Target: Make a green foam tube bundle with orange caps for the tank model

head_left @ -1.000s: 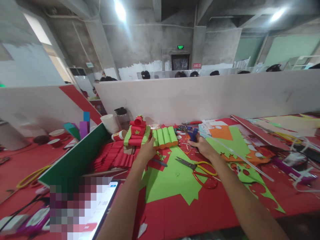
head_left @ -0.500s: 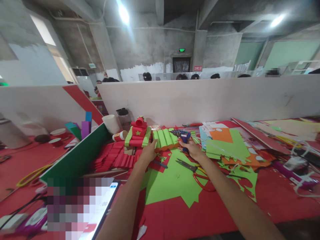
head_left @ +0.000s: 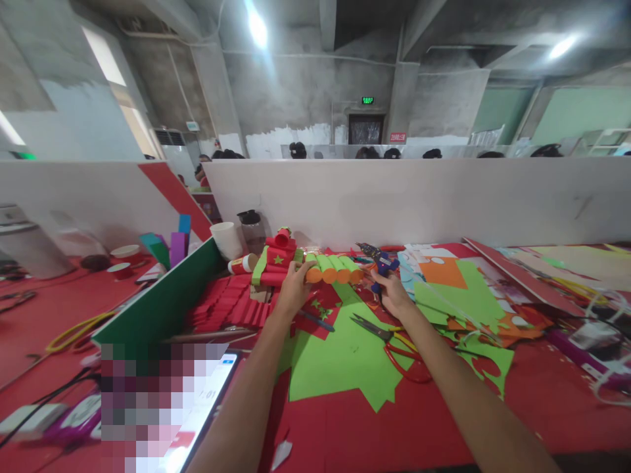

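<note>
Right fingers [head_left: 382,280] around blue glue gun [head_left: 386,263]

Smooth, matt paper rolls [head_left: 330,270]

Room was raw grey concrete: wall [head_left: 290,92] with patchy white paint low down, beams [head_left: 327,25] overhead, two bright ceiling lights [head_left: 257,27], one left of centre and one far right. Back wall had a dark door [head_left: 365,129], a lit green exit sign [head_left: 367,101] above it and a red sign [head_left: 397,137] just right; pale green panels [head_left: 589,108] stood at far right. White partition [head_left: 394,200] ran behind the red-topped table [head_left: 335,433].
</note>
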`<state>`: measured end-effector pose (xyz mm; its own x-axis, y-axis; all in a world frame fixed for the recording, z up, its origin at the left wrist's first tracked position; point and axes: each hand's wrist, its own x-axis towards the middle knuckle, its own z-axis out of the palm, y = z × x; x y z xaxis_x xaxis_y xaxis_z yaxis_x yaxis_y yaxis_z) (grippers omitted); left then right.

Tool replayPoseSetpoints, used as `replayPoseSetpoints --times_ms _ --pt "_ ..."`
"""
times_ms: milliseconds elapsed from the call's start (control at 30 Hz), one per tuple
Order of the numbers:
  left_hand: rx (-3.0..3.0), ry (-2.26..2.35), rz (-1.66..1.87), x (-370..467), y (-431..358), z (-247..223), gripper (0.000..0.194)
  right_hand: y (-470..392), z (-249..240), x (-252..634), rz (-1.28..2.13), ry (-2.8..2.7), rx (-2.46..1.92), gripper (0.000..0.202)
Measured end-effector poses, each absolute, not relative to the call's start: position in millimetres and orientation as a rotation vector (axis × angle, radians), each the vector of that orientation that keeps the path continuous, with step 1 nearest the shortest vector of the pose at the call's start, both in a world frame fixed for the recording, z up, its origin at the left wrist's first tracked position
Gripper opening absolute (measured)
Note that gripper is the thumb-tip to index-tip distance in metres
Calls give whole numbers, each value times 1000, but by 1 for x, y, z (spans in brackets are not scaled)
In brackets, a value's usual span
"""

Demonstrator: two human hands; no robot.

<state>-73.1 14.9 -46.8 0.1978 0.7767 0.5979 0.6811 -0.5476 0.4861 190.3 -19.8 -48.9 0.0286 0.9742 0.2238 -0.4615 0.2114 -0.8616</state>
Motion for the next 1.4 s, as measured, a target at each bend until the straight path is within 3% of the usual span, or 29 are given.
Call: replayPoseSetpoints --times_ms 400,900,1233,1333,1400 --pt "2267 1159 1420 -64 1 -29 45 -42 -16 206 874 -1130 -775 38" --pt "2350 1287 1283 -58 7 -41 48 -61 -11 222 888 -1372 -882 39" --pt "2477 1488 527 -79 -1 -27 84 -59 -15 220 910 -1390 -925 39" --pt "2536 1475 564 -72 -15 -10 60 -59 -15 219 907 -1378 -937 40" --pt "2522 1220 442 -59 -25 -3 39 -59 -15 219 906 -1380 -942 40"
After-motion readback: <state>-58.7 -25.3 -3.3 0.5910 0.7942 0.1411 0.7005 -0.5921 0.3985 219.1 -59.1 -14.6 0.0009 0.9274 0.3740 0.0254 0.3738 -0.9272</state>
